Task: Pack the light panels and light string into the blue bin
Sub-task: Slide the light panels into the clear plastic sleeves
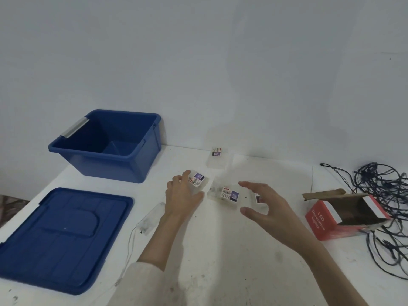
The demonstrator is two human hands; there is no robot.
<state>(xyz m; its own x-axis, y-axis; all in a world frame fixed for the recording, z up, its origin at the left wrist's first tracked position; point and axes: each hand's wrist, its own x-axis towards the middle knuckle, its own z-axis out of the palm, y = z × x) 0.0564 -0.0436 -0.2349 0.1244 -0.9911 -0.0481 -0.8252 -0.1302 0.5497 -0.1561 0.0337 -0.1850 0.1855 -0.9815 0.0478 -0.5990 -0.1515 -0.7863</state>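
The blue bin (110, 161) stands open and empty at the back left of the white table. Small clear-wrapped light panels with printed labels lie mid-table. My left hand (181, 195) grips one panel (198, 180) just right of the bin. A second panel (227, 194) lies between my hands. My right hand (262, 204) hovers open above a third panel (258, 198), which it partly hides. Another panel (217, 159) lies further back by the wall. The dark light string (384, 191) sprawls in a tangle at the far right.
The bin's blue lid (61, 237) lies flat at the front left. A clear battery case with thin wire (150, 218) sits beside my left forearm. A red opened cardboard box (344, 217) marked LED Decorative Lights lies on its side at the right, on the string.
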